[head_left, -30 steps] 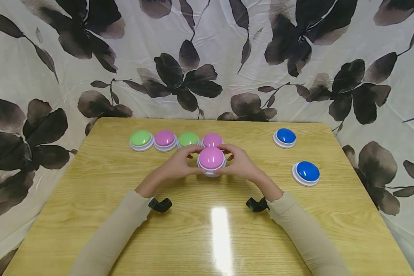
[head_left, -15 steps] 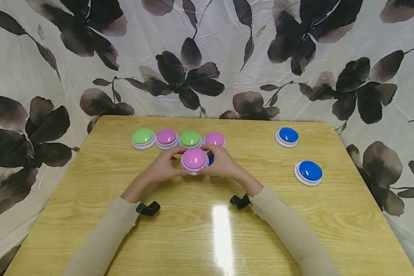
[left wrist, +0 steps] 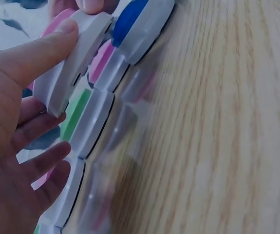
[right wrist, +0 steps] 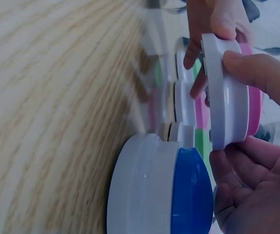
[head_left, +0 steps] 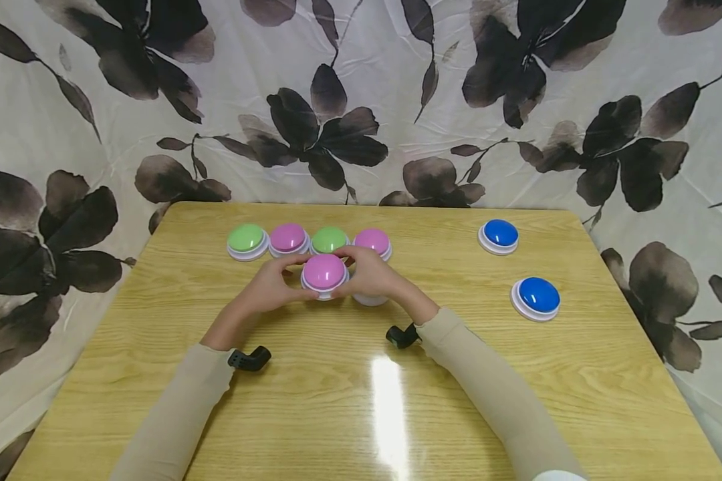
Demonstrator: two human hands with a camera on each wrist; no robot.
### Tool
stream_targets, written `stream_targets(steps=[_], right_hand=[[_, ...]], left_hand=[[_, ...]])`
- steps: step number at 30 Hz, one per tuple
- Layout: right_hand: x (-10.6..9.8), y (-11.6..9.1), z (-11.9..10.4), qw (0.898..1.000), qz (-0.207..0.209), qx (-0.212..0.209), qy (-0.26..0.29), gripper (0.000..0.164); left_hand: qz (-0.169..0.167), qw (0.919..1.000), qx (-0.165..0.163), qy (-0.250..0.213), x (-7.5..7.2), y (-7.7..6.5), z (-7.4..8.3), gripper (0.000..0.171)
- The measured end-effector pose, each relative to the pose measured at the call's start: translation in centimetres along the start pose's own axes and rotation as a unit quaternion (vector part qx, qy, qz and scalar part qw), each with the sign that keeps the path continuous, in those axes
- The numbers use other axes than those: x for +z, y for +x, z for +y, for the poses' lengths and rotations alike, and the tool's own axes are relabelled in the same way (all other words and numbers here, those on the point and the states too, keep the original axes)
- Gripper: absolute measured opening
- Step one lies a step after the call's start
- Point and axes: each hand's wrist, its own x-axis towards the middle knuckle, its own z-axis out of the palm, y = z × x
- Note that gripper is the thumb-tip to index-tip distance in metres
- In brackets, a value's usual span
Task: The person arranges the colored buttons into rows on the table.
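Both hands grip one pink push button [head_left: 324, 270] with a white base, clear of the table. My left hand [head_left: 271, 286] has thumb and fingers on its left side; my right hand [head_left: 367, 272] pinches the right side. The left wrist view shows the underside of its white base [left wrist: 64, 63]. Below my right hand stands a blue push button [right wrist: 193, 190], mostly covered by that hand in the head view. Just behind the held one, a row runs along the table: green [head_left: 245, 238], pink [head_left: 287, 238], green [head_left: 329, 240] and pink [head_left: 372, 240] buttons, the last two partly overlapped by the hands.
Two more blue push buttons stand apart on the right, one farther back [head_left: 499, 234] and one nearer [head_left: 537, 297]. The wooden table [head_left: 313, 414] ends at a floral cloth [head_left: 421, 133] behind. Each wrist carries a black camera mount [head_left: 250, 359].
Both hands have carried the pink button left, with most of the shift in the first half second. The blue button it had covered came partly into sight beside it. The standing buttons stayed put.
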Motion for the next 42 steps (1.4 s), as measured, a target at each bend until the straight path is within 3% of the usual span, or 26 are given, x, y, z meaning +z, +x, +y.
stream_targets(steps=[9,11,16,19,34,42], right_hand=[[0.1,1.2,0.6,0.999,-0.027,0.013,-0.021,0.077],[0.1,1.4,0.8,0.999,-0.031,0.014,-0.02,0.076],[0.4,1.6,1.3,0.999,-0.034,0.011,-0.036,0.076],[0.7,1.9,1.4,0.998,-0.036,0.011,-0.056,0.077],[0.8,1.9,1.5,0.996,-0.034,0.045,-0.063,0.079],[1.0,1.8,1.3,0.995,-0.035,0.059,-0.071,0.08]], left_hand=[[0.004,0.9999,0.01,-0.011,0.0,0.2,-1.0,0.072],[0.001,0.9997,0.017,-0.019,0.0,0.0,-0.1,0.071],[-0.01,0.999,0.022,-0.039,0.3,0.0,-0.5,0.072],[-0.009,0.9992,0.022,-0.031,0.4,0.3,-1.9,0.073],[-0.008,0.9992,0.036,0.012,1.0,0.5,-2.2,0.072],[-0.017,0.9991,0.027,0.027,1.1,0.6,-2.4,0.076]])
